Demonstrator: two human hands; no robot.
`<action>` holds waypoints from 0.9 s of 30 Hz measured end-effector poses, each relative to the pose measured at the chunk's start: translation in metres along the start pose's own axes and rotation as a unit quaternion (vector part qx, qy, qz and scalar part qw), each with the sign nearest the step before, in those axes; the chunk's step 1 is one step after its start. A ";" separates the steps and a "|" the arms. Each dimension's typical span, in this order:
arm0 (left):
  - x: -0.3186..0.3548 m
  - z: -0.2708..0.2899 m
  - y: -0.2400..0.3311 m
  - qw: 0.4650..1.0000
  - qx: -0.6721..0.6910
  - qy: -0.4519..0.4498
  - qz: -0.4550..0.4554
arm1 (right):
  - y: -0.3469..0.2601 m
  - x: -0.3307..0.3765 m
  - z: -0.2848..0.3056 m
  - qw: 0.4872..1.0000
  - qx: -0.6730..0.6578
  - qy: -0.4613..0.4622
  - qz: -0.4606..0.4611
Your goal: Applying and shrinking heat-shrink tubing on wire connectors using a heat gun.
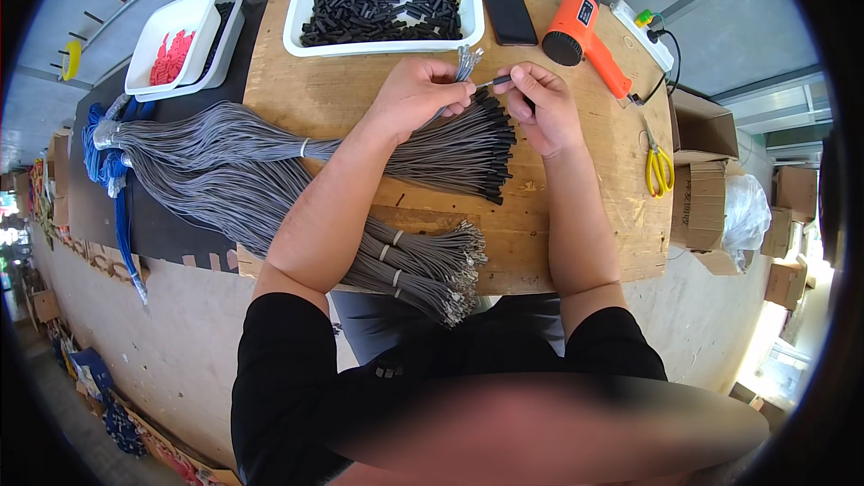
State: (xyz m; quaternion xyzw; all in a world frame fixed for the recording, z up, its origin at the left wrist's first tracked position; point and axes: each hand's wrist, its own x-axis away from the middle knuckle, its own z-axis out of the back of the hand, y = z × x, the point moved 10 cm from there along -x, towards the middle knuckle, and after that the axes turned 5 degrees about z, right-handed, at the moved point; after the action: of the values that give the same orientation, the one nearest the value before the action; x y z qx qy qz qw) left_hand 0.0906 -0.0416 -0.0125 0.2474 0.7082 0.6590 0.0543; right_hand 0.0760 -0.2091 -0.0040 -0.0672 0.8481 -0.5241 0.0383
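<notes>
My left hand [418, 93] is closed round a small bunch of thin grey cables, whose bare ends [467, 59] stick up above the fingers. Close to its right, my right hand [545, 106] pinches a short black sleeve [501, 80], at the tip of a cable coming from the left fingers. How far the sleeve covers that tip is too small to tell. Under my hands fans a bundle of grey cables with black-covered ends [497, 157]. Nearer me lie tied grey cable bundles [382, 261] with bare metallic ends.
A white tub [294, 29] of black sleeves stands at the back beside a black phone [508, 11]. An orange heat gun [585, 36], a power strip [643, 34] and yellow scissors [659, 169] lie right. Far left are a tray [142, 72] with red pieces and blue cables [120, 207].
</notes>
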 end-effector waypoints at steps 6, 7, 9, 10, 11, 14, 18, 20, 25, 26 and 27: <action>0.000 -0.003 0.000 1.000 0.009 -0.015 -0.005 | 0.007 0.000 -0.005 1.000 0.003 -0.002 -0.017; 0.000 -0.002 0.000 1.000 0.013 -0.014 -0.003 | 0.007 0.000 -0.005 1.000 0.008 0.000 -0.018; 0.000 -0.002 -0.001 1.000 0.018 -0.014 -0.002 | 0.005 0.001 -0.005 1.000 0.014 -0.003 -0.014; 0.000 -0.003 -0.002 1.000 0.020 -0.018 0.000 | 0.004 0.001 -0.005 1.000 0.020 -0.006 -0.010; -0.001 -0.004 -0.002 1.000 0.021 -0.022 0.001 | 0.004 0.001 -0.005 1.000 0.020 -0.006 -0.009; 0.000 -0.003 -0.001 1.000 0.016 -0.018 0.003 | 0.004 0.001 -0.005 1.000 0.026 -0.003 -0.006; 0.001 -0.004 -0.004 1.000 0.018 -0.013 0.016 | -0.004 -0.001 0.004 0.998 0.053 0.030 0.021; -0.001 -0.004 0.000 0.999 -0.035 -0.011 -0.029 | -0.010 -0.001 0.013 0.994 0.073 0.065 0.046; -0.002 -0.002 0.000 0.995 -0.090 0.003 -0.040 | -0.022 0.002 0.006 0.975 0.179 0.088 0.101; -0.002 -0.004 0.000 0.995 -0.095 -0.006 -0.038 | -0.022 0.003 0.004 0.974 0.179 0.090 0.102; -0.002 -0.006 0.001 0.995 -0.095 -0.007 -0.037 | -0.021 0.004 -0.002 0.975 0.186 0.067 0.097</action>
State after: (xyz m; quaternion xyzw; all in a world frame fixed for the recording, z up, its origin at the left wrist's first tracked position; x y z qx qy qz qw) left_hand 0.0900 -0.0475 -0.0113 0.2192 0.6505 0.7192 0.1075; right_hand 0.0739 -0.2174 0.0159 0.0593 0.7391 -0.6695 0.0440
